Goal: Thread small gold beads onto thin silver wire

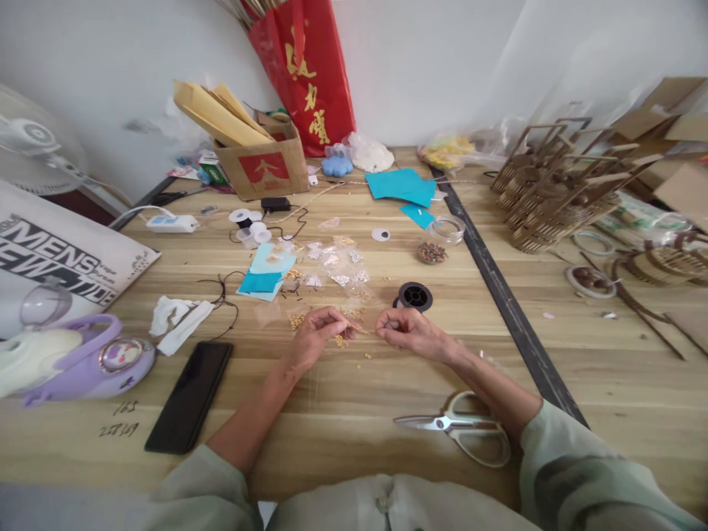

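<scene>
Wood table (332,435) is strewn with gold beads (341,341); at centre, a strand (357,326) is pinched in the left hand (318,332). Whether anything is held in the right hand (410,330), pinched together just beside the strand, cannot be told.

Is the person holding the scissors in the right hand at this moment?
No, the scissors lie on the table, while the right hand is away from them, nearer the black spool.
</scene>
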Available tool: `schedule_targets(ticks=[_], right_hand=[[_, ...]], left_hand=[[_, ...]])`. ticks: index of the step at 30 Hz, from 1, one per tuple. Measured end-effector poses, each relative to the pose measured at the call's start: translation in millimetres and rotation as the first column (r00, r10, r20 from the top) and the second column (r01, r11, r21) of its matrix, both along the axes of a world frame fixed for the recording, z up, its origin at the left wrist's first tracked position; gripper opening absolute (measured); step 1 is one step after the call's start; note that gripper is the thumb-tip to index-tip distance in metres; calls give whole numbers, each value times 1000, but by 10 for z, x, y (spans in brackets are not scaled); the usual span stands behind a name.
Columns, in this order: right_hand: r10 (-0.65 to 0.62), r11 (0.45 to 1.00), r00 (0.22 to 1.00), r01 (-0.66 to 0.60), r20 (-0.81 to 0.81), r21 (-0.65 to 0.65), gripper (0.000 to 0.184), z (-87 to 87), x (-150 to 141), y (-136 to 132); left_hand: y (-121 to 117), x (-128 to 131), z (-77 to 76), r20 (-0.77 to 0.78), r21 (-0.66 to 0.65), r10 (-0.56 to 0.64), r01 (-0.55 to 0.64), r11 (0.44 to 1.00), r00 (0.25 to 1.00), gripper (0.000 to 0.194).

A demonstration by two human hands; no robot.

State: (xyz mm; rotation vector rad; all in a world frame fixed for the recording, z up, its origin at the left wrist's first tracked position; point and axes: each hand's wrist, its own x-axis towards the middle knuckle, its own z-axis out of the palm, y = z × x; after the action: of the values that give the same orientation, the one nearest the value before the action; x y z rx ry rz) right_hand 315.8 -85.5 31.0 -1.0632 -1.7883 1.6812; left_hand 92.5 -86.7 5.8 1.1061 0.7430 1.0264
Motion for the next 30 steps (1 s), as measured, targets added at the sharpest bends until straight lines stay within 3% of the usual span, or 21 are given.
schedule_targets(ticks=[17, 30], right_hand=[[-18, 1000, 1000, 17, 23, 25, 28, -15, 11, 11], [-36, 999, 999, 36, 14, 9, 26, -18, 19, 20]], left_hand=[[16, 7, -4, 19, -34, 26, -25, 999, 999, 12], [34, -19, -58, -59, -16, 47, -48, 999, 997, 12]])
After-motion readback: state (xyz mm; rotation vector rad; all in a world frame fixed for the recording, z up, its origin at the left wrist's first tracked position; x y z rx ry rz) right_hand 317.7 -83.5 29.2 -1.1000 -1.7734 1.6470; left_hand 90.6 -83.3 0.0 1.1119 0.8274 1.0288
